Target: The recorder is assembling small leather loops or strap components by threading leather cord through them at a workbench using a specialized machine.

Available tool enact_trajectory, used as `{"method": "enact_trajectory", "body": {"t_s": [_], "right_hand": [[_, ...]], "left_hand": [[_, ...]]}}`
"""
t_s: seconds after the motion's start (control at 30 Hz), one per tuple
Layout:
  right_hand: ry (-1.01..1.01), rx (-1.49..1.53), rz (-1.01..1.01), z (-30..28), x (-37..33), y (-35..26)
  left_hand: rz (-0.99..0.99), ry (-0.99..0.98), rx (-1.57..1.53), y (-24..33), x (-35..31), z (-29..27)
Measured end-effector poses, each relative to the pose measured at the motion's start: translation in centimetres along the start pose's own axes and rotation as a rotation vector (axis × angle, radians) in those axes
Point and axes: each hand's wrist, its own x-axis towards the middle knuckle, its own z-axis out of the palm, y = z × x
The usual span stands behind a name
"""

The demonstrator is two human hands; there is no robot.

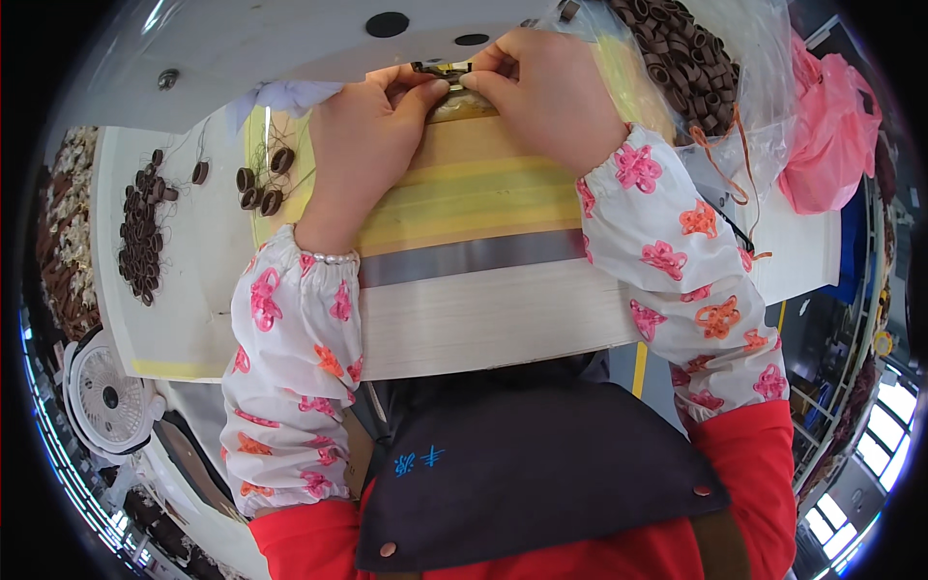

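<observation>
At twelve o'clock, the glossy white machine head (pixel 271 48) was cut off and bare fingertips (pixel 435 89) hid what they touched.

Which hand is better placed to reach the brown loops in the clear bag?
Right, I'd judge: the right hand is nearer the clear bag and its brown loops; the left hand lies farther across.

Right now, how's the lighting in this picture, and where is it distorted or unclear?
In the head view, a warm glow shows near the left hand and right hand, under the white machine; windows at lower right look washed out; the tabletop has a bowed front edge; fine detail between the hands is too small to read.
</observation>
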Motion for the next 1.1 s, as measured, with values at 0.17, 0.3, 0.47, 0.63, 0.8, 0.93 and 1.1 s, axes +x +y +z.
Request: {"method": "enact_trajectory", "body": {"t_s": [0.17, 0.3, 0.47, 0.63, 0.8, 0.93, 1.1], "right_hand": [[0.019, -0.009, -0.058, 0.3, 0.0, 0.4], [0.008, 0.002, -0.033, 0.5, 0.0, 0.5], [0.025, -0.027, -0.086, 0.4, -0.1, 0.8], [-0.026, 0.033, 0.005, -0.2, -0.7, 0.1], [-0.241, 0.455, 0.39, -0.7, -1.9, -1.8], [-0.323, 0.633, 0.479, -1.4, -2.6, -2.4], [-0.298, 0.658, 0.335, -1.3, -5.4, -2.6]], "left_hand": [[-0.013, 0.021, 0.011, 0.0, -0.1, 0.0], [0.03, 0.018, 0.008, -0.4, 0.0, 0.1], [0.084, 0.003, 0.022, 0.1, 0.0, 0.0], [0.156, -0.018, 0.184, 0.1, -0.6, -1.4], [0.391, -0.044, 0.122, 1.2, -4.5, -0.5], [0.412, -0.107, 0.128, 2.3, -6.5, -0.9], [0.417, -0.04, -0.113, 2.4, -3.8, -2.2]]}}
